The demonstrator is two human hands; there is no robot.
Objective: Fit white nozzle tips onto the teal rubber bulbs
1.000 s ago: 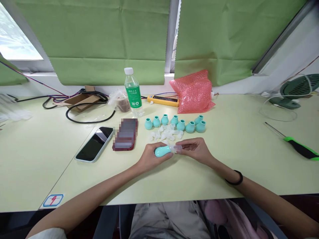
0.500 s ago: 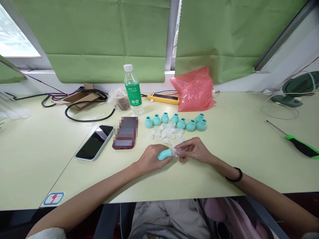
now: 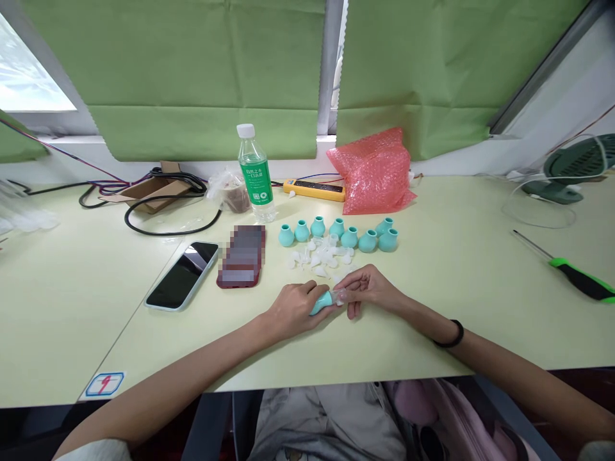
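Note:
My left hand [image 3: 295, 309] is wrapped round a turquoise rubber bulb [image 3: 321, 303], tilted so its neck points right. At that neck, my right hand [image 3: 368, 289] pinches a clear, nozzle-like plastic tip [image 3: 339, 296], which meets the bulb's mouth. How far the tip sits inside the bulb I cannot tell. Just beyond my hands lies a loose pile of translucent white tips [image 3: 327, 253]. Behind and beside the pile stand several more turquoise bulbs [image 3: 368, 241], mouths up.
Left of the pile lie a red-cased phone [image 3: 241, 256] and a pale-cased phone [image 3: 181, 276]. Further back are a water bottle [image 3: 257, 173], a yellow tester [image 3: 314, 190], pink bubble wrap [image 3: 372, 169] and a cardboard box [image 3: 156, 192] with black cable. A screwdriver [image 3: 571, 272] rests at right.
My left fingers have closed further over the bulb, covering more of it. The bulb has shifted slightly right and tilted up at its neck. The things on the table look unmoved.

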